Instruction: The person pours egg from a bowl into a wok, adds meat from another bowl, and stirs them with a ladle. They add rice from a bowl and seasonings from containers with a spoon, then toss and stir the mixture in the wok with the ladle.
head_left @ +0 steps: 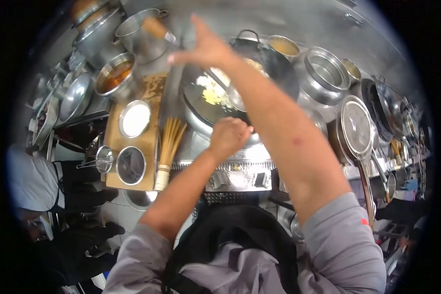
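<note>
My right hand (206,49) reaches out over the wok, thumb and fingers spread, holding nothing. Close to its fingertips is the wooden handle (155,27) of a ladle, slanting up to the left. The ladle's metal bowl (236,99) rests in the wok, partly hidden behind my right forearm. My left hand (229,137) is closed in a fist at the near rim of the wok (195,102); its grip point is covered by the fingers. Yellow egg-like pieces (211,95) and white bits lie in this wok. Behind it sits a second dark wok (284,71) with a loop handle.
Left, a board (113,179) carries metal containers (134,119) and a bamboo brush (167,152). Stockpots (142,36) stand at the back left. To the right are a metal pot (328,73) and a strainer (356,126). Another person (34,181) is at the left.
</note>
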Demonstrator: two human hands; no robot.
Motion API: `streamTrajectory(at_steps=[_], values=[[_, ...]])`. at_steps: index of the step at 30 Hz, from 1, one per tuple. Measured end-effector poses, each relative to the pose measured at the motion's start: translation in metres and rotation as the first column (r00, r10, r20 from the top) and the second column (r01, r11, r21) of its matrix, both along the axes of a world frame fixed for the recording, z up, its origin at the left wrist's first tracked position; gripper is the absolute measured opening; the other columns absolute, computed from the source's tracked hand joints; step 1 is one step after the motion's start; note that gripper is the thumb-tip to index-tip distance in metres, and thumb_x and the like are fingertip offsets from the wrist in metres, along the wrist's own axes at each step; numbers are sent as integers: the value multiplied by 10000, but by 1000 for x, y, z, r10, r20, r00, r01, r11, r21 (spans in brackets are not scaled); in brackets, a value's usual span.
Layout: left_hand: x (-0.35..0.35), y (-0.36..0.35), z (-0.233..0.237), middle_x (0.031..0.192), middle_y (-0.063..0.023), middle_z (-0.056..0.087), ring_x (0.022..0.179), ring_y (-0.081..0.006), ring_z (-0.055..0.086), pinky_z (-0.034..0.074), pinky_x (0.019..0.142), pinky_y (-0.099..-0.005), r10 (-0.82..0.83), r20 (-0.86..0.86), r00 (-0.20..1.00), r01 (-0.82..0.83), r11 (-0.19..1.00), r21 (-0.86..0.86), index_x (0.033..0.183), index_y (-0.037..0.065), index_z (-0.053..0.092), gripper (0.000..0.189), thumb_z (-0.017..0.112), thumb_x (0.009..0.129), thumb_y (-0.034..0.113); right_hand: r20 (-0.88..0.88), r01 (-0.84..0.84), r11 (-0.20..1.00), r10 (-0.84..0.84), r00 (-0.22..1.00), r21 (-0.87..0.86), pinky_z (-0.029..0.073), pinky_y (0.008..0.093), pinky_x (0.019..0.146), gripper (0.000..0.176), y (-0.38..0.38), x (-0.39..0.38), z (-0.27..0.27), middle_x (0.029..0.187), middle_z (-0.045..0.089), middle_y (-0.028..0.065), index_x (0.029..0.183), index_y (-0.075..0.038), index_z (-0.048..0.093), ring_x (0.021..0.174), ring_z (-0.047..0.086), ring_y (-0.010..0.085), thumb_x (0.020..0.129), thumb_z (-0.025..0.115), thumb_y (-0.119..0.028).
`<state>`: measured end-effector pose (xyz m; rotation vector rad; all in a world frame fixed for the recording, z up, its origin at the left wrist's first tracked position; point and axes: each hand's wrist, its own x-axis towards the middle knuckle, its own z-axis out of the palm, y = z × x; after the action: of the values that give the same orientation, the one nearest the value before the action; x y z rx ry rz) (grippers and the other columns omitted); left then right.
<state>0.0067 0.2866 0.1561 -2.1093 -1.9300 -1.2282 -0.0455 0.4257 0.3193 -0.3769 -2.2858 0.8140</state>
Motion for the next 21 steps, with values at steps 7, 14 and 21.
streamTrajectory(at_steps=[7, 14, 21], values=[[-30, -2, -161, 1514, -80, 453, 1411, -264, 393, 303, 1178, -393, -264, 598, 757, 464, 861, -207, 1479, 115, 462, 487, 566, 1024, 252, 420, -46, 955, -85, 904, 294, 450, 493, 1033, 588, -74, -101, -102, 1226, 631, 216, 1319, -109, 617, 1184, 605, 371, 790, 786, -300], [-17, -15, -26, 1478, -119, 489, 1383, -254, 420, 326, 1159, -405, -89, 416, 905, 206, 948, -244, 1436, 113, 482, 420, 506, 1048, 272, 643, 173, 976, -219, 734, 135, 381, 574, 1060, 914, -22, -165, -83, 1425, 456, 217, 1521, -115, 283, 1308, 461, 426, 806, 803, -347], [-24, -9, -41, 1288, -126, 607, 1214, -276, 544, 433, 1030, -420, -284, 492, 823, 404, 902, -154, 1290, 95, 576, 321, 513, 1018, 254, 448, -24, 937, -144, 882, 349, 544, 437, 913, 461, -48, -188, -141, 1097, 679, 176, 1264, -68, 576, 1037, 669, 358, 849, 704, -223]])
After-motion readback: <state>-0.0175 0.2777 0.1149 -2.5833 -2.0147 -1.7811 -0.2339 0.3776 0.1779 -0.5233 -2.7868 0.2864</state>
